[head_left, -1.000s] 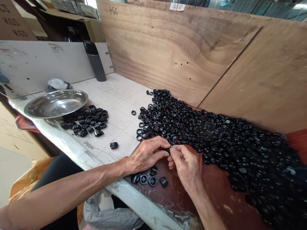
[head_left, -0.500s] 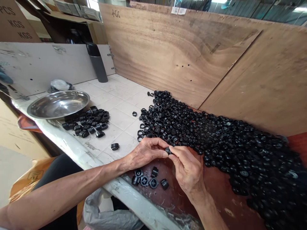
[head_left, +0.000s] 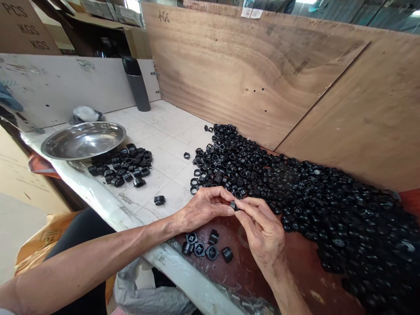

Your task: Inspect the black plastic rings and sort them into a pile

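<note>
Between both hands is a small black plastic ring-shaped part [head_left: 233, 204], mostly covered by the fingers. My left hand [head_left: 206, 208] pinches it from the left with thumb and fingertips. From the right, my right hand [head_left: 264, 227] closes its thumb and fingers on the same part. Below the hands, several black round caps [head_left: 199, 249] lie on the reddish-brown board, some showing spoked faces. Just behind the fingers spreads a large heap of black plastic parts [head_left: 249, 170]. One single black part [head_left: 159, 200] sits on the tiles left of my left hand.
A shallow steel basin [head_left: 83, 140] stands at the left, partly over a smaller pile of black parts [head_left: 123, 166]. Behind it is a grey bottle [head_left: 139, 89]. A plywood panel [head_left: 229, 65] walls the back. The table's wrapped front edge [head_left: 177, 267] runs beneath my left forearm.
The view has shifted slightly, so most things appear a little further right. Both hands keep hold of the same black part, my right hand turned slightly.
</note>
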`<action>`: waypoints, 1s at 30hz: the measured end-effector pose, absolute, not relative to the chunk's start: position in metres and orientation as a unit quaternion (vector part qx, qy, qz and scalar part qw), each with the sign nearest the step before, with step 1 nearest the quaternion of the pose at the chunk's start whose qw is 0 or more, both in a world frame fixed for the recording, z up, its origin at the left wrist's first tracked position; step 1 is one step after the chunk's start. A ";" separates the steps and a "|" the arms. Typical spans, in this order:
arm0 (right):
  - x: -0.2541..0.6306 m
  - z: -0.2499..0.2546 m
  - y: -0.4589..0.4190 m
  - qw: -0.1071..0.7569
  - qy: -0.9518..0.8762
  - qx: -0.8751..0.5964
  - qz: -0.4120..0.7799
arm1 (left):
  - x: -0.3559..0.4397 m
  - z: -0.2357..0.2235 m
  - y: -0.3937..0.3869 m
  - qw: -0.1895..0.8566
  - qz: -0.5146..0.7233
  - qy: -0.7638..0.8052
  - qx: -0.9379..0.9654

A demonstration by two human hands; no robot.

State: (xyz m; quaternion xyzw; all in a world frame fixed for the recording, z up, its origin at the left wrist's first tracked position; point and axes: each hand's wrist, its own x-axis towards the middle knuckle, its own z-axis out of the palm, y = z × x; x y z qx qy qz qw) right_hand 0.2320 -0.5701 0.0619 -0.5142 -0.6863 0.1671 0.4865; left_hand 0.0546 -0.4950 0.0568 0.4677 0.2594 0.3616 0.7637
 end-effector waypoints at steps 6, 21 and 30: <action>0.231 0.061 -0.572 0.498 -0.653 -0.546 0.165 | 0.056 0.058 -0.496 0.767 0.351 0.254 0.473; 0.232 0.060 -0.572 0.439 -0.697 -0.565 0.042 | 0.057 0.046 -0.498 0.702 0.400 0.225 0.545; 0.234 0.066 -0.574 0.375 -0.700 -0.599 0.103 | 0.057 0.049 -0.497 0.729 0.384 0.228 0.518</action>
